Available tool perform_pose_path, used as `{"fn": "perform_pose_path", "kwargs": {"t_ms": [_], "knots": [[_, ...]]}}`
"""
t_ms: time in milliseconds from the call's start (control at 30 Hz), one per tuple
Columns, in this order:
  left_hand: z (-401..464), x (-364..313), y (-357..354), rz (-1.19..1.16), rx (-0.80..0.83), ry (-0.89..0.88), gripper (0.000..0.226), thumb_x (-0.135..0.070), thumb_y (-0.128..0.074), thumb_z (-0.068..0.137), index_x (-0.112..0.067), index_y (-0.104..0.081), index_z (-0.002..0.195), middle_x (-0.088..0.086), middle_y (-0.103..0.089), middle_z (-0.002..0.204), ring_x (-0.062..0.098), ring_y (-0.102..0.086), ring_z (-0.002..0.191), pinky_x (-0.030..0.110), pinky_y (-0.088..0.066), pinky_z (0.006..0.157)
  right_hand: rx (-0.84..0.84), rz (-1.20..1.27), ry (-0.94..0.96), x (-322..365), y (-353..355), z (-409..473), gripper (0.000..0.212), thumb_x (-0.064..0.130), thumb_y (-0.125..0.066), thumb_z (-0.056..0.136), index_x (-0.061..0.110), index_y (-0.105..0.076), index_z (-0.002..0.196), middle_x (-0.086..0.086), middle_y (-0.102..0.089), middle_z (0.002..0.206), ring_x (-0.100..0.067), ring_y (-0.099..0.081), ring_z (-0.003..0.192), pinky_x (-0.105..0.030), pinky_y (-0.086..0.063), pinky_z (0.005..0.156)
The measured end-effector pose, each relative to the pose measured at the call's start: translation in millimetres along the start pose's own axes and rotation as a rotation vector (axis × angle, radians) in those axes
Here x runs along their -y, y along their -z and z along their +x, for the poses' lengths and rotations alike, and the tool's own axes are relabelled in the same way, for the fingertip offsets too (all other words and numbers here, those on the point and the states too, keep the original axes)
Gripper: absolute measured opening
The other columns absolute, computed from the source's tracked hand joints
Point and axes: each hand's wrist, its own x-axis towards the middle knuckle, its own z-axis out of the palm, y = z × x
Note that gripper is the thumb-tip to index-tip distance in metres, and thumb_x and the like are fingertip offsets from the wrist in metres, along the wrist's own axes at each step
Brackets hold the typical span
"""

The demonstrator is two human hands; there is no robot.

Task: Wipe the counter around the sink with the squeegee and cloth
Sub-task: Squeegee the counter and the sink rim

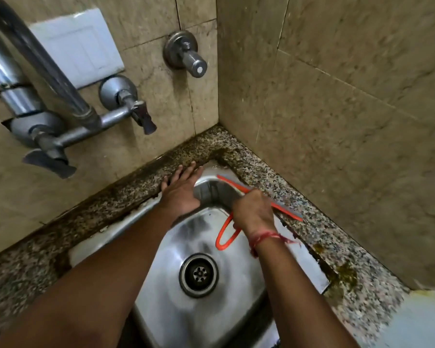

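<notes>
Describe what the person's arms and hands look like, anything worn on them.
Both forearms are bare, with no sleeves or gloves in view. The right hand has a red thread band tied round the wrist, with loose ends trailing off. The left hand and its wrist show nothing worn, no ring or watch visible.

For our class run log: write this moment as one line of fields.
left hand: flat on counter | right hand: grips squeegee, blade along sink rim | cloth: unseen
</notes>
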Motion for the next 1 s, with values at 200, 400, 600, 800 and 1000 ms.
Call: {"fn": "perform_pose_path", "kwargs": {"t_ms": [200,400,600,800,1000], "knots": [[-14,17,0,0.068,-0.042,0.010,0.100,-0.043,-0.069,0.080,-0.036,-0.005,0.155,-0.013,0.009,0.165,0.020,0.013,0.151,0.059,0.009,0.115,-0.099,-0.007,0.099,14,10,8,0.027,0.016,-0.049,0.091,0.002,-0.068,0.106,-0.017,-0.069,0.105,-0.036,-0.065,0.099,-0.039,-0.052,0.087],[-34,30,-5,0.080,-0.018,-0.007,0.104,-0.043,-0.069,0.078,-0.036,0.000,0.156,-0.015,0.011,0.164,0.019,0.013,0.151,0.057,0.005,0.118,-0.092,-0.146,0.097,19,-3,19,0.030,0.023,-0.048,0.096,0.001,-0.067,0.106,-0.020,-0.068,0.109,-0.037,-0.065,0.100,-0.038,-0.050,0.083],[-31,13,14,0.036,0.081,0.051,0.097,-0.034,-0.065,0.082,-0.032,-0.003,0.157,-0.011,0.010,0.165,0.022,0.009,0.152,0.055,-0.001,0.121,0.014,-0.126,0.074,-24,7,-34,0.026,0.026,-0.049,0.091,0.009,-0.064,0.104,-0.018,-0.070,0.098,-0.035,-0.069,0.094,-0.039,-0.055,0.085],[-33,-9,6,0.093,0.045,-0.015,0.095,-0.044,-0.064,0.082,-0.029,-0.007,0.156,-0.003,0.002,0.165,0.032,0.000,0.151,0.057,-0.005,0.119,0.063,0.073,0.052,-42,43,-67,0.045,0.017,-0.057,0.088,0.007,-0.038,0.128,-0.012,-0.064,0.106,-0.020,-0.068,0.071,-0.024,-0.048,0.052],[-32,-7,11,0.101,0.126,-0.015,0.103,-0.053,-0.066,0.080,-0.031,-0.002,0.157,-0.010,0.008,0.165,0.028,0.007,0.152,0.058,-0.001,0.118,0.015,-0.222,0.050,-63,64,-81,0.034,0.022,-0.045,0.098,0.002,-0.037,0.123,-0.019,-0.064,0.109,-0.035,-0.067,0.093,-0.038,-0.048,0.082]]}}
